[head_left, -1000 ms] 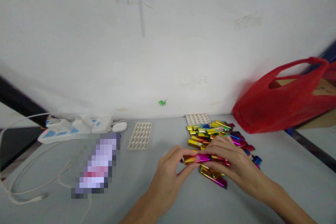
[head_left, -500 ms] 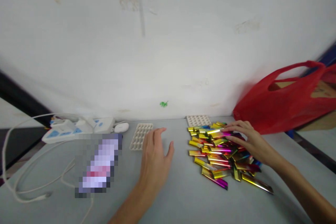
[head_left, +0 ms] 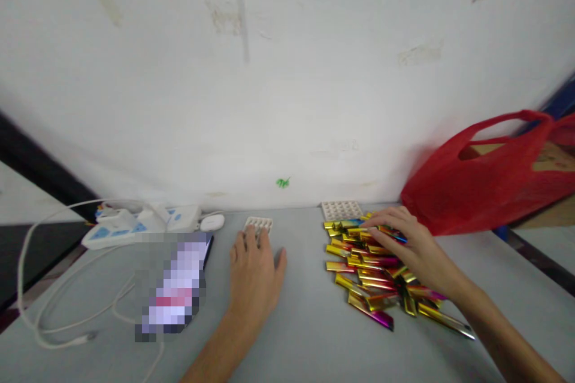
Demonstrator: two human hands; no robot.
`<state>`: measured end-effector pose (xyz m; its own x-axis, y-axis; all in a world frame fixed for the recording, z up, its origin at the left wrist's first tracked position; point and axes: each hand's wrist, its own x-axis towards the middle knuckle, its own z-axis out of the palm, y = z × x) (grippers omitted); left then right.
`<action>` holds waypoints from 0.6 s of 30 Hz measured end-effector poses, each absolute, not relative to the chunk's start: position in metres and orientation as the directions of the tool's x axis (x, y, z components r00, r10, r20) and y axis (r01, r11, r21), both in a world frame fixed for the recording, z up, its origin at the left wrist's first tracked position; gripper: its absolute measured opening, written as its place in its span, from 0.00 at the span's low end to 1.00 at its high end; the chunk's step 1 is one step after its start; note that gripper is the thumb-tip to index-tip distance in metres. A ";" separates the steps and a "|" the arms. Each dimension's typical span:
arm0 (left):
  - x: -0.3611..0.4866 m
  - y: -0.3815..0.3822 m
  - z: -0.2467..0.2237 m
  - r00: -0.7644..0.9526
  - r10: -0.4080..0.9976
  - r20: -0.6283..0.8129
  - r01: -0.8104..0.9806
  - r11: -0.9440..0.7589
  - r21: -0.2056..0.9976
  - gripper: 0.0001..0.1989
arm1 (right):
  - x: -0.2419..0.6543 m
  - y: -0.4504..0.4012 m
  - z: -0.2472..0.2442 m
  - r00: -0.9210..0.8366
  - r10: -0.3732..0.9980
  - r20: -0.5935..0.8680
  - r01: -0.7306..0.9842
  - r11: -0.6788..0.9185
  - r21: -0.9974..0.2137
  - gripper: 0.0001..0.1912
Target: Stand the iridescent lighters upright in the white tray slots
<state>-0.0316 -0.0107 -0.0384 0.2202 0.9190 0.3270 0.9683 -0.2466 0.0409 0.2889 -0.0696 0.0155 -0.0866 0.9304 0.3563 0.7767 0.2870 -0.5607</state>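
My left hand (head_left: 255,275) lies palm down with its fingers stretched over a small white tray with rows of square holes (head_left: 259,222), covering most of it. A loose pile of slim, shiny metallic cases (head_left: 368,275), gold fading into pink, red and blue, is spread on the right of the table. Over the pile's far right part hangs my right hand (head_left: 406,239), fingers curved and thumb apart, with coloured cases showing in the gap. Its fingertips are at the top cases; whether they touch is hard to see. Behind the pile stands a second white holed tray (head_left: 341,210).
A red plastic bag (head_left: 476,179) with cardboard inside stands at the back right. To the left are a phone with a blurred screen (head_left: 179,281), a white power strip (head_left: 179,218), a small white case (head_left: 212,222) and looping white cables (head_left: 67,329). A white wall (head_left: 287,102) closes the back.
My left hand has shifted left and come down over the left tray, covering more of it. My right hand has moved slightly left across the pile. The view has tilted a little.
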 end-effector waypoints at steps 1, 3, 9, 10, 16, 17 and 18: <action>-0.030 -0.013 -0.036 0.230 0.914 0.335 0.963 -0.263 0.058 0.19 | 0.275 -0.068 0.018 -0.108 0.930 0.352 0.778 0.299 -0.552 0.17; -0.026 -0.019 -0.033 0.252 0.904 0.346 0.950 -0.299 0.088 0.13 | 0.248 -0.065 0.021 -0.176 0.924 0.338 0.785 0.339 -0.518 0.16; -0.016 -0.033 -0.031 0.325 0.888 0.326 0.889 -0.404 0.214 0.04 | 0.191 -0.057 0.008 -0.286 0.874 0.393 0.782 0.450 -0.432 0.10; -0.015 -0.034 -0.032 0.329 0.890 0.314 0.881 -0.409 0.236 0.04 | 0.187 -0.058 0.004 -0.289 0.868 0.404 0.778 0.459 -0.429 0.09; -0.013 -0.038 -0.034 0.279 0.939 0.200 0.862 -0.337 0.378 0.19 | 0.177 -0.072 -0.023 -0.291 0.848 0.443 0.797 0.471 -0.379 0.09; -0.014 -0.038 -0.034 0.283 0.942 0.181 0.853 -0.334 0.402 0.20 | 0.176 -0.074 -0.026 -0.306 0.842 0.444 0.800 0.481 -0.359 0.09; -0.015 -0.038 -0.035 0.291 0.943 0.159 0.843 -0.331 0.425 0.19 | 0.173 -0.075 -0.028 -0.322 0.834 0.449 0.802 0.492 -0.339 0.08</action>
